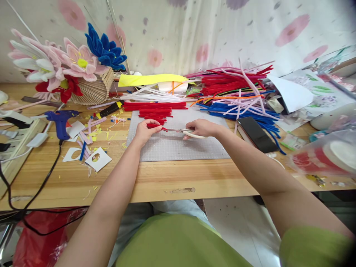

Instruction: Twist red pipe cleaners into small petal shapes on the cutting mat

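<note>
Over the grey cutting mat (183, 154), my left hand (145, 133) pinches a short red pipe cleaner (152, 126). My right hand (201, 128) is closed around the white handles of a pair of scissors (193, 134). Their blades point left and meet the red piece just beyond my left fingertips; whether they are parted is too small to tell. Behind my left hand, cut red pipe cleaners (155, 111) lie in stacked rows at the mat's far edge.
A blue glue gun (62, 122) with its cable stands left, near white card pieces (98, 159) and scraps. Fuzzy flowers (80, 63) rise behind it. Bundles of red stems (230, 83) and blue stems (244, 115) lie at the back right. A phone (257, 134) and a bagged cup (328, 157) sit right.
</note>
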Motion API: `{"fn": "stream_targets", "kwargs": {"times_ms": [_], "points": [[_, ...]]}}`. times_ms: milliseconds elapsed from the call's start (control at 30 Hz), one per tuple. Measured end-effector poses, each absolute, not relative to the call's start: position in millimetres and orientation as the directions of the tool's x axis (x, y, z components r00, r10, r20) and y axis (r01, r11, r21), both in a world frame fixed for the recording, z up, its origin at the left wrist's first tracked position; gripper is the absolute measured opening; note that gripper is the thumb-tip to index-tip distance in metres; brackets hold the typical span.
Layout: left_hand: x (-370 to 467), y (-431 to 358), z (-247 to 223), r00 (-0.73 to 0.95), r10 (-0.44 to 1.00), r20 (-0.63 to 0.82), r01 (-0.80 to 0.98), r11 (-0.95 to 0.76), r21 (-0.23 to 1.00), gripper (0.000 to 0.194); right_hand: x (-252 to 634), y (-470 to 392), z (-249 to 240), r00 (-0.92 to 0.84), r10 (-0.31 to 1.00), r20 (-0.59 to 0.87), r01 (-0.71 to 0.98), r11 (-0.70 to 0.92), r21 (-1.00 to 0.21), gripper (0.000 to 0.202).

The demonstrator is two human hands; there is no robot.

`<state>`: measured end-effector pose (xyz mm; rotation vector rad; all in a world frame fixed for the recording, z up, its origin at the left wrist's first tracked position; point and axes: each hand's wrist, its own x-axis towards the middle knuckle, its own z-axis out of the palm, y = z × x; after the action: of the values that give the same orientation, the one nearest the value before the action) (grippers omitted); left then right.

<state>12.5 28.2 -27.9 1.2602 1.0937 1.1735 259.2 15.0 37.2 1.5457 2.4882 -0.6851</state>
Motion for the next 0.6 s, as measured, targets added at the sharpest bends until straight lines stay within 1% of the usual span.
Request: {"fn": "stream_targets", "kwargs": {"times_ms": [333,467,600], "points": [[12.7,29.0,-27.7,0.092,0.995,0.042,-0.062,-0.037,0.997,0.036,260.1,16.4,35.6,-0.497,0.783,-0.375,0.839,0.322,-0.439,0.052],[13.0,28.9,-28.1,0.083,0.995,0.046,-0.043,-0.043,0.998,0.037,259.7,16.5,34.3,-0.491,0.785,-0.378,0.839,0.309,-0.448,0.052],[13.6,29.0,-28.3,0.068,0.997,0.038,-0.037,-0.035,0.999,0.038,259.0,16.6,33.4,-0.477,0.797,-0.371,0.848,0.306,-0.432,0.052]]}}
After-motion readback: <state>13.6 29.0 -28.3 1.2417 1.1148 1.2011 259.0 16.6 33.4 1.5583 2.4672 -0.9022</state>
